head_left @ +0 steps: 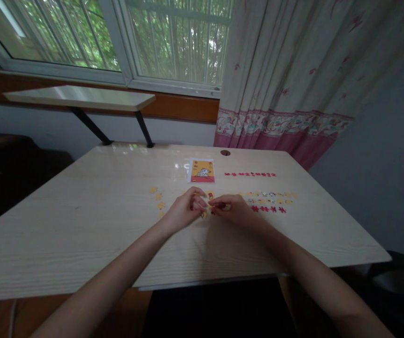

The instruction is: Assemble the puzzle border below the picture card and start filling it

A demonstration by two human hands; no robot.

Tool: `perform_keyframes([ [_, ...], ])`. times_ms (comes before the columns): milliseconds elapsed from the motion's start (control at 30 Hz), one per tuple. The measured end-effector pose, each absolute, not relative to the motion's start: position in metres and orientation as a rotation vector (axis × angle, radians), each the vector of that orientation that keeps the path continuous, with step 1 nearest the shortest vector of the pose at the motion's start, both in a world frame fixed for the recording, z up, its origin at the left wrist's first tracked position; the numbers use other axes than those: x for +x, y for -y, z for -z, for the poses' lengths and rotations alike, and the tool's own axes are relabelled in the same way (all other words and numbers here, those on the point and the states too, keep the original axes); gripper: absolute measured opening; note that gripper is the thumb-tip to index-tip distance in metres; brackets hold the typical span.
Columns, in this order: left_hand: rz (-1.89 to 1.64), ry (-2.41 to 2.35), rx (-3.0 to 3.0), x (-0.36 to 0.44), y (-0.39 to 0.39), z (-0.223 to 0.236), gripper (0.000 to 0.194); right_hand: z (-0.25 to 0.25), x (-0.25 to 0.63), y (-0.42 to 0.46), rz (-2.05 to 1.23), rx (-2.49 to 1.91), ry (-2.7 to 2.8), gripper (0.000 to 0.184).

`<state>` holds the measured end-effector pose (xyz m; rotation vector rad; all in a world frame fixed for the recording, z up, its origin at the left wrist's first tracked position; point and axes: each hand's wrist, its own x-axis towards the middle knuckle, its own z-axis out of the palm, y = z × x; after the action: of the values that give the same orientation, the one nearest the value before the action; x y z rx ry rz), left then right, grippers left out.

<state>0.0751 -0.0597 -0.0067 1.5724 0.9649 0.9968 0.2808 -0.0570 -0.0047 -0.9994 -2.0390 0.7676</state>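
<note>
My left hand [186, 209] is curled over the middle of the table, its fingertips drawn together. Whatever they grip is too small to make out. Facing it, my right hand [233, 210] pinches thumb and index finger on what looks like a small jigsaw puzzle piece, mostly hidden. The fingertips of both hands nearly meet. Just beyond them lies a yellow and red puzzle piece [210, 195], and another yellow piece [203, 214] shows below. A picture card [202, 171] with a white cartoon animal on yellow and red lies flat behind the hands.
Several yellow pieces [160, 205] form a column left of my hands. On the right, red pieces [250, 174] make a far row, with yellow and white pieces [270, 194] and more red pieces [274, 210] nearer. A raised shelf [82, 96] stands at the back left.
</note>
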Motion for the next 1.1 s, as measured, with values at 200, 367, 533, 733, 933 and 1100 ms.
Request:
perform_keyframes([
  [200, -0.92, -1.083, 1.584, -0.001, 0.045, -0.029, 0.031, 0.002, 0.287, 0.054, -0.845, -1.111, 2.024, 0.013],
  [367, -0.91, -1.253, 1.602, -0.059, 0.041, -0.024, 0.022, 0.003, 0.287, 0.054, -1.0, -1.116, 1.931, 0.013],
  [533, -0.702, -1.266, 1.783, -0.078, 0.043, -0.017, 0.018, -0.006, 0.286, 0.058, -1.045, -1.1, 1.958, 0.009],
  [733, -0.674, -1.287, 1.896, -0.071, 0.047, -0.02, 0.021, -0.007, 0.289, 0.059, -0.97, -1.13, 2.014, 0.007],
  [933, -0.734, -1.277, 2.125, -0.05, 0.054, -0.023, 0.021, 0.004, 0.291, 0.056, -0.947, -1.005, 2.039, 0.017],
  [1100, -0.631, -1.097, 2.48, -0.028, 0.056, -0.019, 0.019, 0.002, 0.287, 0.059, -0.944, -1.113, 2.075, 0.014],
])
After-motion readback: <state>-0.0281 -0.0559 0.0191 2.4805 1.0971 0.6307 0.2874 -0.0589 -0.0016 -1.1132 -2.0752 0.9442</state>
